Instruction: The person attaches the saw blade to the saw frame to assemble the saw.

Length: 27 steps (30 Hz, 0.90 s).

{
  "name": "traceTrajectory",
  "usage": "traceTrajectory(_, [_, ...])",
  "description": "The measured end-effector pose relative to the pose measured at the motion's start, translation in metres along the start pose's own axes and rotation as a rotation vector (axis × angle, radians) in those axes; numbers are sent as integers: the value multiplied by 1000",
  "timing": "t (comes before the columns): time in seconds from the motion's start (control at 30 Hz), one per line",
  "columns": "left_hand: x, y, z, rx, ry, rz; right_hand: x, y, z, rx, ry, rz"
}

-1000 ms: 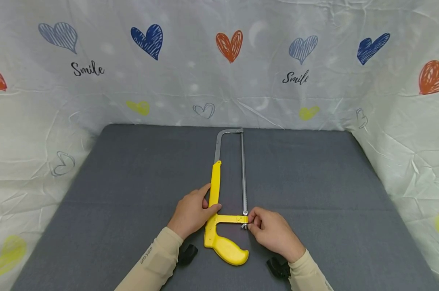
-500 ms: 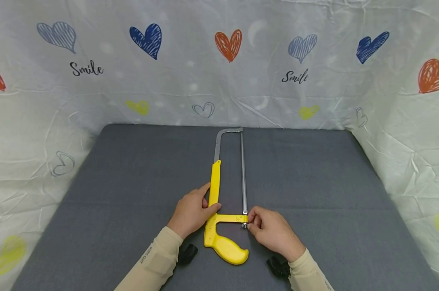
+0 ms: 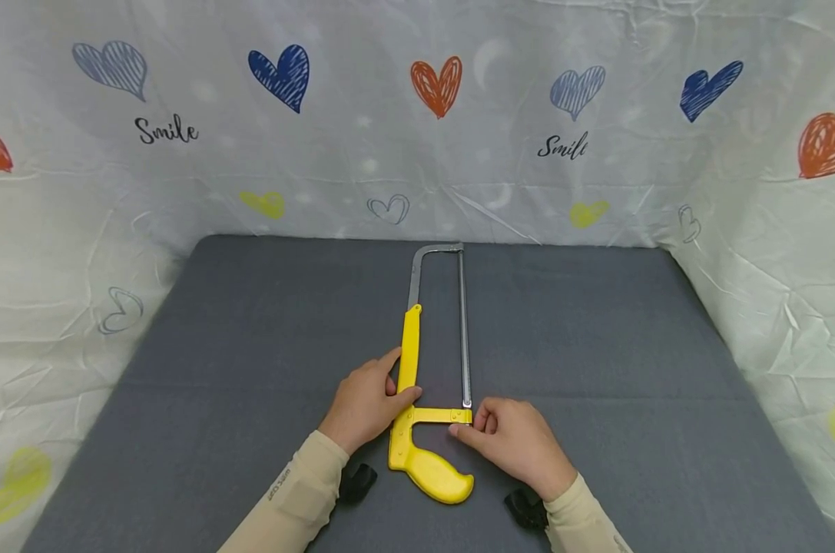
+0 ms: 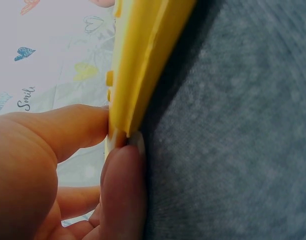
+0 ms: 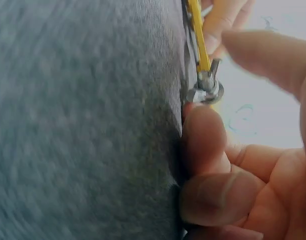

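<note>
A hacksaw [image 3: 408, 346] with a yellow handle and grey metal front arm lies flat on the dark grey cloth, its blade [image 3: 464, 330] on the right side. My left hand [image 3: 362, 405] grips the yellow frame above the handle, between thumb and fingers; the left wrist view shows this pinch on the yellow edge [image 4: 143, 65]. At the blade's near end my right hand [image 3: 524, 442] is by the wing nut [image 5: 207, 90]. In the right wrist view the thumb stands apart from the nut, and a bent fingertip lies just below it, touching or nearly so. The head view hides the nut behind the thumb.
The grey cloth-covered table [image 3: 265, 307] stretches around the saw. A white curtain [image 3: 362, 138] printed with hearts and words hangs behind and at both sides. Black wrist camera parts [image 3: 357, 484] sit under both forearms.
My right thumb has moved left across the wing nut, away from the index finger, and now covers the nut in the head view. The left hand and hacksaw have stayed in place.
</note>
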State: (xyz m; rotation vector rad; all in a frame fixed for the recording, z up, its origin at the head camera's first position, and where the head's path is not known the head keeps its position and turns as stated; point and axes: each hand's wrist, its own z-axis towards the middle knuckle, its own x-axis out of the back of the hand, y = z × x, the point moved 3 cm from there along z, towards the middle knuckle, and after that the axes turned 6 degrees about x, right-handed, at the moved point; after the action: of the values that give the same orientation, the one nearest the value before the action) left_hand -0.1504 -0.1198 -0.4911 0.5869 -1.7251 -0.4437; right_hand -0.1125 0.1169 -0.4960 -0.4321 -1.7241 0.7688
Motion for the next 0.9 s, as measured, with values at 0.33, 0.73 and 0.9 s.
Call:
traceTrajectory(0.33, [-1,-1,-1,1,3,4,-3,0,1,15,20,-20])
traceTrajectory(0.73, [-1,-2,-3,7,-5,-15,-1,-1,1,54,9,-4])
traceTrajectory(0.9, [-1,-3,-3,9,-6,-18,-1,0,1,64,2,-3])
